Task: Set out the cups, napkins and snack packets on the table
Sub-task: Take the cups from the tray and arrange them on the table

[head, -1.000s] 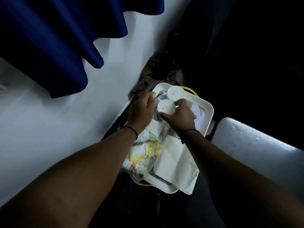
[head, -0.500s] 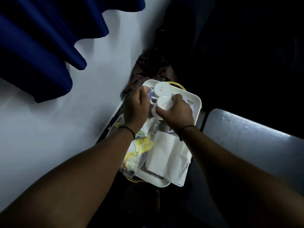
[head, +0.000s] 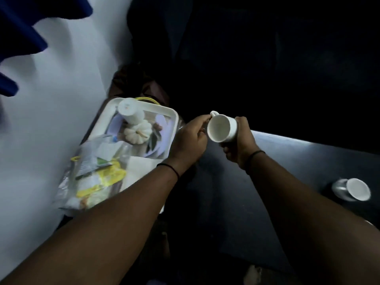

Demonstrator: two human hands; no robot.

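A white cup [head: 221, 128] is held in the air, mouth turned toward me, just right of the white tray [head: 141, 106]. My right hand [head: 239, 145] grips its body from the right. My left hand [head: 190, 138] pinches its handle at the top left. An upside-down white cup [head: 130, 112] stands at the tray's far end. White napkins [head: 141, 169] lie on the tray's near half, partly under my left forearm. Yellow and clear snack packets [head: 96, 177] are heaped at the tray's near left. Another white cup [head: 357, 189] stands on the dark table [head: 298, 161] at the right.
The tray has a printed pumpkin picture [head: 138, 131] on its floor. A white wall [head: 51, 99] runs along the left, with a blue curtain [head: 18, 33] hanging at the top left. A brown bag or cloth [head: 135, 81] lies behind the tray. The rest is dark.
Both hands lifted one of the two upside-down cups off the tray, moved it right and turned its mouth toward me. The view swung right, bringing the table and another cup into sight.
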